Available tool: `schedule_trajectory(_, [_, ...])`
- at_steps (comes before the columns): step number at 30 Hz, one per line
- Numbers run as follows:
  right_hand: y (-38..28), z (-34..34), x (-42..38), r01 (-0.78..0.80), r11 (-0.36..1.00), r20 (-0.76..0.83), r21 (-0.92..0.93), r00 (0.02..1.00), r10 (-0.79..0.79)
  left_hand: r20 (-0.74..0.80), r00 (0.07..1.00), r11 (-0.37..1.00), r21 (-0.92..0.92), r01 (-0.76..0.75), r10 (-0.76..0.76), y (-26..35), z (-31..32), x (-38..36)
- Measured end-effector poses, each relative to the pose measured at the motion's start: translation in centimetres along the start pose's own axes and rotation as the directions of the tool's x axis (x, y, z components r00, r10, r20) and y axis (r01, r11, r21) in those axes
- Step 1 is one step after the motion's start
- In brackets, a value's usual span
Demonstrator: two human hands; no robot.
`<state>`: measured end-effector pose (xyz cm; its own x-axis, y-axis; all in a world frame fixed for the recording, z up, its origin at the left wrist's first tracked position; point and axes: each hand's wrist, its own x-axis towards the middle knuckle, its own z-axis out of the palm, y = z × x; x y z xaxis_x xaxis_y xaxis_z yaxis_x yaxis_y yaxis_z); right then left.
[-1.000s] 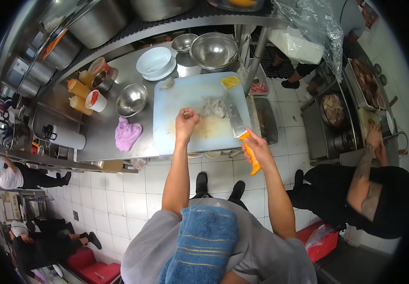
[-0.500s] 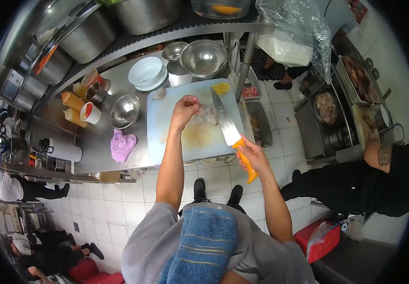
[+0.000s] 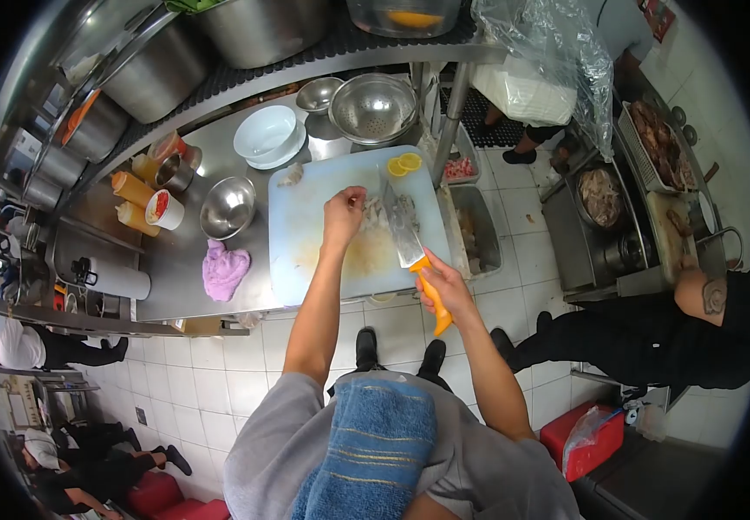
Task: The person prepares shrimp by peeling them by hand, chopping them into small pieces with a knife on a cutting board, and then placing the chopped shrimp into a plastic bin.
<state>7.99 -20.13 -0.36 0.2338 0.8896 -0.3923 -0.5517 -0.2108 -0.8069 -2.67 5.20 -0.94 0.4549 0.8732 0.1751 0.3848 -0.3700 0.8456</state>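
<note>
My right hand (image 3: 444,288) is wrapped round the orange handle of a large kitchen knife (image 3: 404,232). The blade points away from me and lies across pale, translucent chopped pieces (image 3: 380,217) that look like raw seafood. Just left of the blade, my left hand (image 3: 343,217) is closed with its fingertips curled together; whatever they pinch is hidden. Both hands are over a white cutting board (image 3: 306,260) with yellowish stains. Two lemon slices (image 3: 404,164) rest near its far right corner, and a small whole pale piece (image 3: 291,175) is at the far left.
Left of the board are a steel bowl (image 3: 228,208), a purple cloth (image 3: 225,269) and sauce bottles (image 3: 136,217). White bowls (image 3: 267,134) and a colander (image 3: 373,108) stand behind it. A metal shelf (image 3: 349,65) overhangs the back. A co-worker (image 3: 652,338) is at the right.
The knife and my right hand have shifted left, bringing the blade over the chopped pieces and uncovering the lemon slices. My left hand has moved slightly nearer to me, its fingers more curled.
</note>
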Motion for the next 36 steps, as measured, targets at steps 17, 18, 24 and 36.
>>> schedule_trajectory(17, [-2.6, 0.4, -7.0, 0.155, 0.935, -0.138, -0.320, 0.968, -0.207, -0.176, 0.975, 0.970, 0.225, -0.096, 0.138, -6.0, -3.4, 3.7])
schedule_trajectory(18, [-2.7, 0.4, -7.6, 0.157, 0.937, -0.134, -0.312, 0.969, -0.207, -0.233, 0.959, 0.953, 0.290, -0.090, 0.162, -7.6, -4.1, 4.8])
schedule_trajectory(24, [-1.6, 0.5, -10.1, 0.094, 0.946, -0.189, -0.309, 0.969, -0.158, -0.120, 0.987, 0.732, 0.681, 0.001, 0.111, -11.1, -6.3, 9.1])
schedule_trajectory(36, [0.2, 0.4, -12.0, 0.064, 0.935, -0.189, -0.349, 0.972, -0.138, -0.035, 0.990, 0.831, 0.547, -0.098, 0.139, -9.2, -6.4, 8.2])
